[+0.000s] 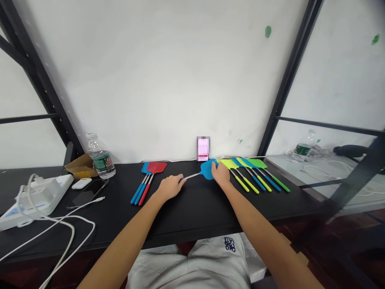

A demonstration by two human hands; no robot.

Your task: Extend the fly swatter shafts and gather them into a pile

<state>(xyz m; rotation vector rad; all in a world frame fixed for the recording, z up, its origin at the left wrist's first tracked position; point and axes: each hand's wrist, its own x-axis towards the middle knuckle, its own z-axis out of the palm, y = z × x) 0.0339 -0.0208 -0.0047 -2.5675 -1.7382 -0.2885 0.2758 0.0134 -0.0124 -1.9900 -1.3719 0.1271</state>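
Blue fly swatter [208, 169] is held out between two bare hands above the black table [186, 216], near its middle. Its handle end is gripped by the left hand [171, 187], whose fingers are closed around it; its mesh head is pinched at the right edge by the right hand [221, 174], fingers partly curled. Behind it, a phone with a lit screen [203, 149] is propped upright by the white wall [180, 80]. To the left, two blue swatters and a red swatter [157, 167] are laid with their heads overlapping. To the right, yellow-green, blue and green swatters [257, 163] are fanned out, handles toward the table's front edge. Farther left, a water bottle [102, 160], a brown paper bag [82, 165], a white case [81, 184], a dark phone [90, 192] and a white power strip [39, 200] are seen.
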